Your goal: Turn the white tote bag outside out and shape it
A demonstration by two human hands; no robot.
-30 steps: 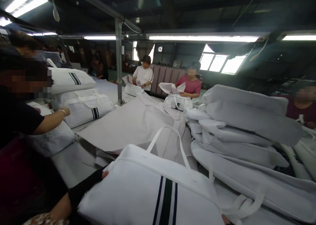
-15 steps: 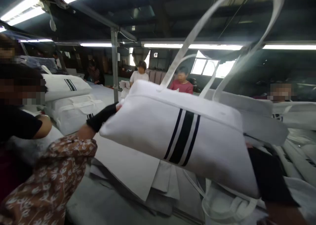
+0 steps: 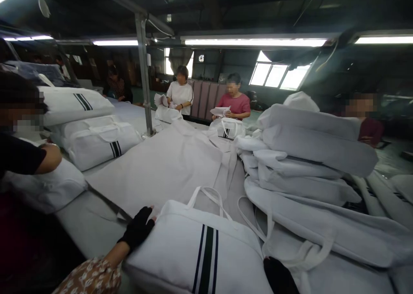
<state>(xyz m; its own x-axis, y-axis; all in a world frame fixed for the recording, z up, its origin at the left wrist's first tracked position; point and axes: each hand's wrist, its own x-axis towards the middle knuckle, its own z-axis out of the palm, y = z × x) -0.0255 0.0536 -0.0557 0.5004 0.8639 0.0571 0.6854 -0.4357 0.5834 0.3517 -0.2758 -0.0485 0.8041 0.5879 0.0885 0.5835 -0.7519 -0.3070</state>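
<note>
The striped bag [image 3: 200,251] is back down on the table [image 3: 93,225]; half a second ago it was up in the air, tilted, with its handles flying. Now it lies flat right in front, and its handles [image 3: 206,197] flop over the top edge. The left hand [image 3: 139,229], in a black glove, lies flat on the bag's left corner with the fingers spread. The right hand [image 3: 279,276], gloved too, touches the bag's right edge at the bottom of the view; I cannot tell if it grips. The bag is puffy and closed, so what is inside does not show. Just to the right is a pile [image 3: 309,165] of folded white covers. To the left, a co-worker's arm [image 3: 38,160] rests on another full bag. Farther back two people [image 3: 206,98] hold white cloth, with a small striped bag [image 3: 228,128] before them.
</note>
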